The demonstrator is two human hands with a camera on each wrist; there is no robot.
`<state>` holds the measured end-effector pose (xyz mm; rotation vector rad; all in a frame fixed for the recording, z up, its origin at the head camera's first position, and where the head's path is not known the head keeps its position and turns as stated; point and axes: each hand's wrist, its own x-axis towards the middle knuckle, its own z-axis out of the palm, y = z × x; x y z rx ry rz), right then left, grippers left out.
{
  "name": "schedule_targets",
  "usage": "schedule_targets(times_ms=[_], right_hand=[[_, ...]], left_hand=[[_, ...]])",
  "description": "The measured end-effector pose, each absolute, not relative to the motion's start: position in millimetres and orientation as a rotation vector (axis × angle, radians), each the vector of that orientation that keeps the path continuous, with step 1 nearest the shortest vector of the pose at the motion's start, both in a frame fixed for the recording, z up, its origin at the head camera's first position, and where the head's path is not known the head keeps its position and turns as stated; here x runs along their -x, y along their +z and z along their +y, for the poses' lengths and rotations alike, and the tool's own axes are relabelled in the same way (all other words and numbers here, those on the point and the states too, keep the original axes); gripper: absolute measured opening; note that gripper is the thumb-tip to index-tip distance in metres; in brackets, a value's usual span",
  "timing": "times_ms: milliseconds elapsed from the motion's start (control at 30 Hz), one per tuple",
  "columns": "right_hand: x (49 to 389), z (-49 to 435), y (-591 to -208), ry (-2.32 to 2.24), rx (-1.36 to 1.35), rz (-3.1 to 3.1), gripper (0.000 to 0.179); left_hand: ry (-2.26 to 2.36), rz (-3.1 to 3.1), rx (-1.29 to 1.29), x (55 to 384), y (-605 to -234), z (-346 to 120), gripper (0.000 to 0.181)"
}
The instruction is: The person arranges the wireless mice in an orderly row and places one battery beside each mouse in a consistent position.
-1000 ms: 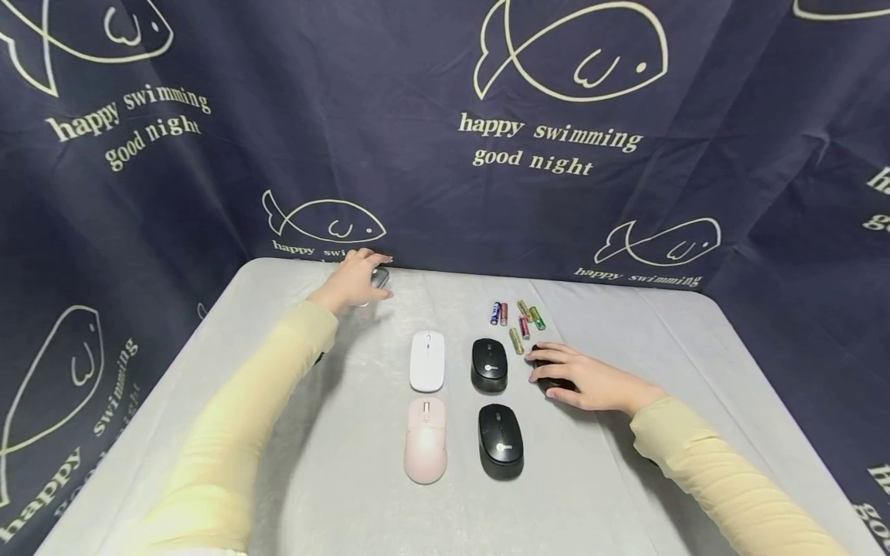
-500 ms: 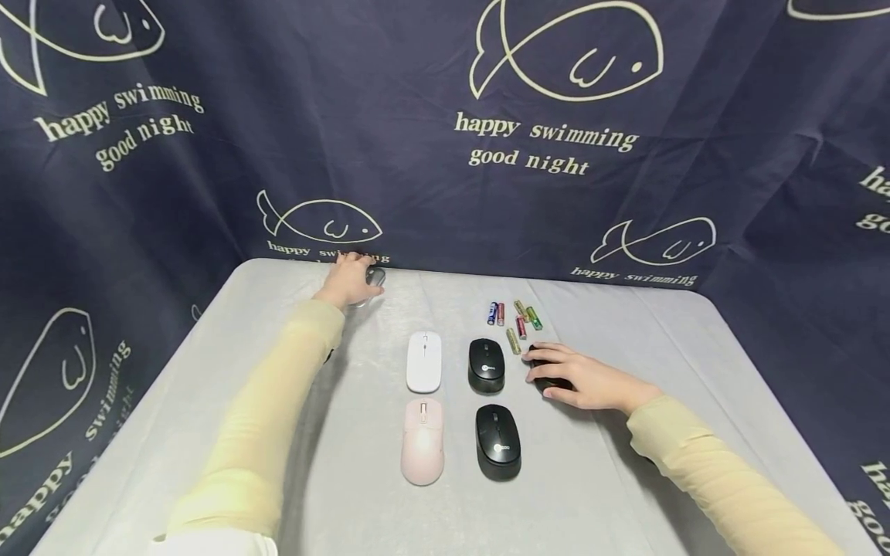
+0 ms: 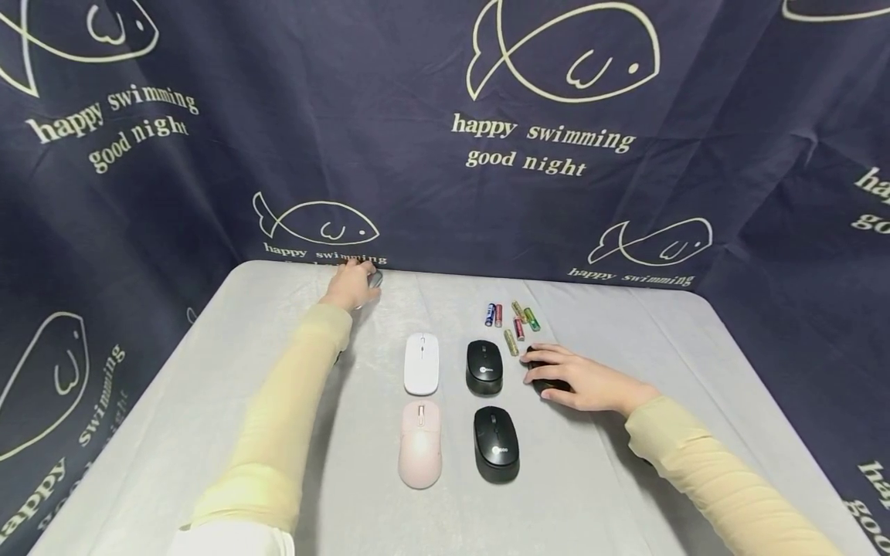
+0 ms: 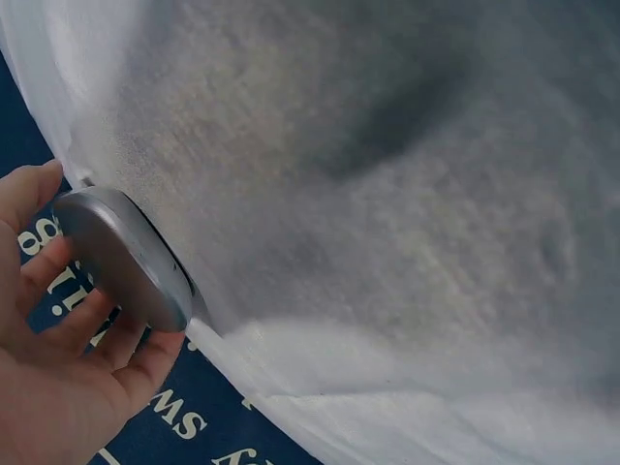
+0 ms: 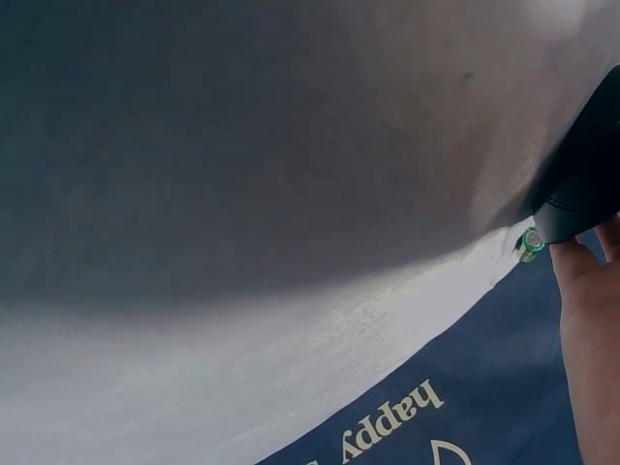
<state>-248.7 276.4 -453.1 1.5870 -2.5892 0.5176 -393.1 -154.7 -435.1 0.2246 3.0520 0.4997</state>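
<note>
At the far left edge of the table, my left hand (image 3: 351, 286) holds a grey computer mouse (image 3: 375, 279). In the left wrist view the thumb and curled fingers lie around the sides of that grey mouse (image 4: 126, 257). My right hand (image 3: 584, 380) grips a black mouse (image 3: 554, 384) on the right half of the table, its fingers draped across the top and hiding much of it. Only part of this black mouse (image 5: 586, 165) shows in the right wrist view, at the right edge, with fingertips against it.
A white mouse (image 3: 421, 364) and a pink mouse (image 3: 420, 448) lie mid-table. Right of them are two more black mice, one farther (image 3: 484, 367) and one nearer (image 3: 497, 444). Several batteries (image 3: 518, 328) lie behind. A dark curtain (image 3: 445, 208) hangs behind the table (image 3: 591, 494).
My left hand's fingers have drawn in around the grey mouse, and the left forearm has swung rightward. The right hand stays on its black mouse. The head view has shifted slightly.
</note>
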Motion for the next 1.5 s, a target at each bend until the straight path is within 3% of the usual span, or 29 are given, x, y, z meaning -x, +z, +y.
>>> schedule_targets(times_ms=[200, 1500], right_hand=[[250, 279, -455, 0.524, -1.602, -2.548, 0.028], [250, 277, -455, 0.525, -1.603, -2.552, 0.028]], left_hand=[[0.511, 3.088, -0.240, 397, -435, -152, 0.047], [0.479, 3.066, -0.225, 377, -414, -141, 0.047]])
